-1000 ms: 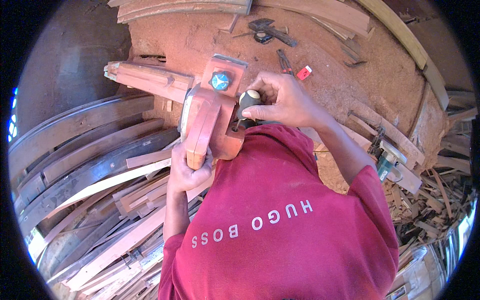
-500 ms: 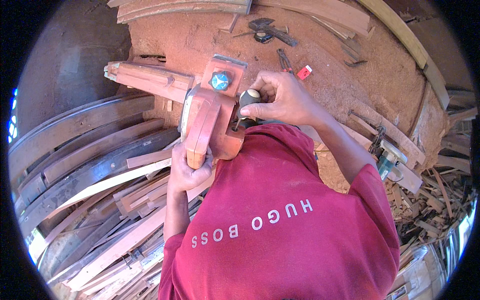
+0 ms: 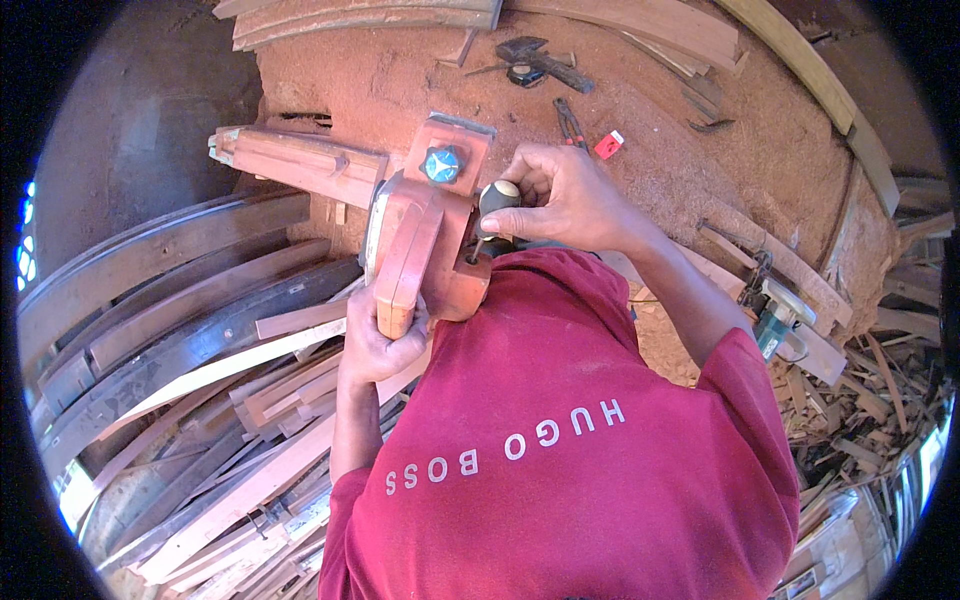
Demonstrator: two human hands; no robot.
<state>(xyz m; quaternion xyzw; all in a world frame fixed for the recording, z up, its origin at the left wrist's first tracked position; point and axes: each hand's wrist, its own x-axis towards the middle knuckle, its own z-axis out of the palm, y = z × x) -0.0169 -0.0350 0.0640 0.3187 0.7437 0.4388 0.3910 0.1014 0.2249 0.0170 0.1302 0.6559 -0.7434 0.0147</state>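
Observation:
An orange-red electric hand planer (image 3: 452,222) with a blue knob (image 3: 441,164) is held up close to my body. My left hand (image 3: 385,340) wraps round its handle from below. In my right hand (image 3: 575,205), pinched between thumb and fingers, is a screwdriver (image 3: 497,207) with a dark handle and a pale yellow end. Its shaft points down into a recess in the planer's side, next to my red shirt. The screwdriver's tip is hidden inside that recess.
Sawdust covers the surface ahead, where red-handled pliers (image 3: 570,124), a small red packet (image 3: 608,144) and a dark tool (image 3: 545,64) lie. Stacked planks (image 3: 170,240) fill the left. A green power tool (image 3: 775,322) and wood offcuts (image 3: 850,425) are at right.
The planer and my left hand have shifted very slightly to the right. My right hand keeps the same grip on the screwdriver.

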